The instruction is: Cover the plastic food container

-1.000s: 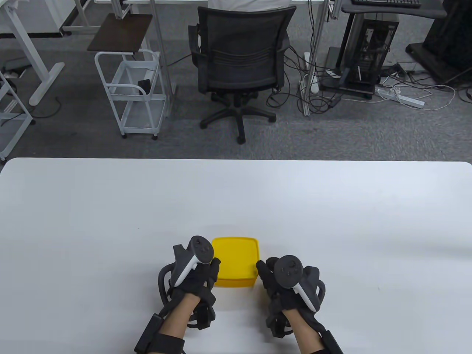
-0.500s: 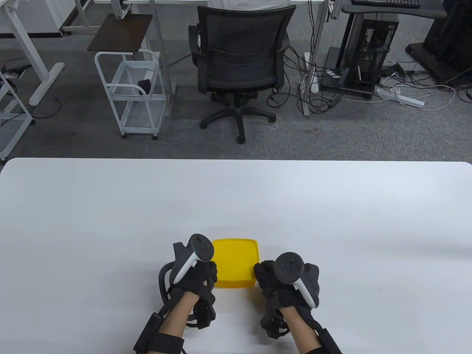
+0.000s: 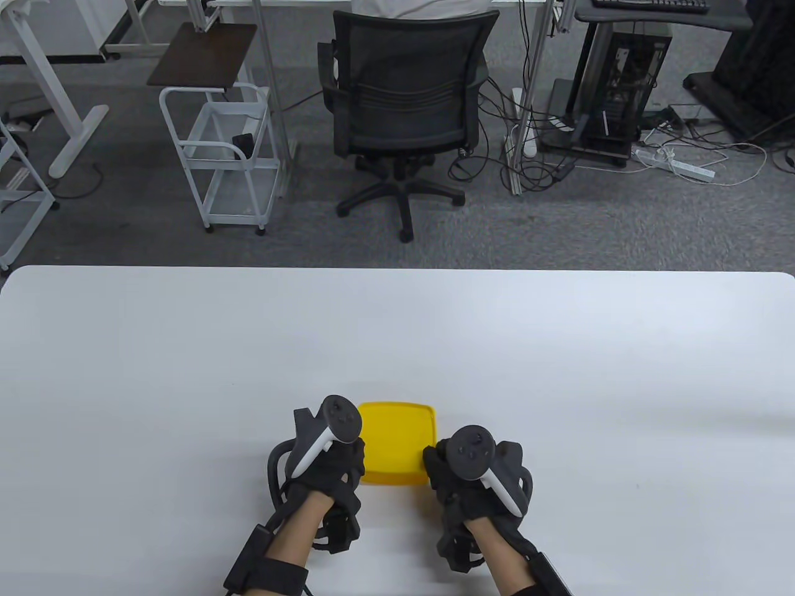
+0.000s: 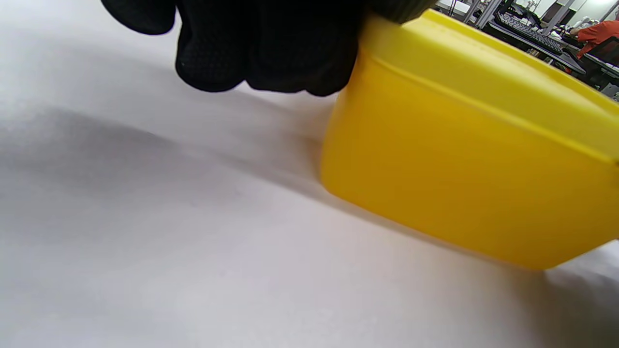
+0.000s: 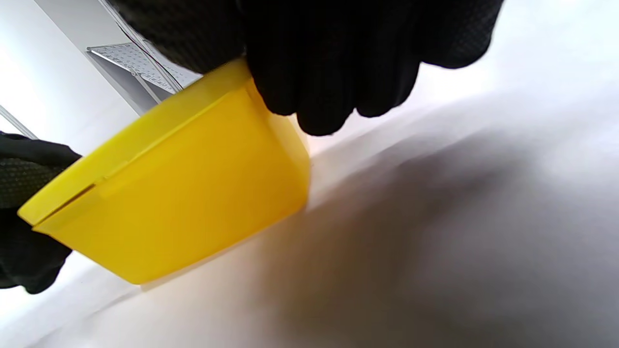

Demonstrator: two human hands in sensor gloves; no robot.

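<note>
A yellow plastic food container (image 3: 392,475) stands on the white table (image 3: 397,335) near its front edge, with its yellow lid (image 3: 396,434) lying on top. My left hand (image 3: 349,458) holds the left near side; in the left wrist view its fingers (image 4: 271,53) curl over the lid's (image 4: 483,63) corner above the container wall (image 4: 459,169). My right hand (image 3: 440,467) holds the right near corner; in the right wrist view its fingers (image 5: 329,63) lie over the lid's rim (image 5: 159,121) and the wall (image 5: 184,193). A thin gap shows under the lid there.
The table top stretches wide to the left, right and back of the container. Beyond the far edge stand an office chair (image 3: 404,93), a white cart (image 3: 217,155) and desks with cables on the floor.
My right hand has moved left and onto the container's right near corner. My left hand has stayed at the left side, its fingers drawn in slightly. The container has not shifted.
</note>
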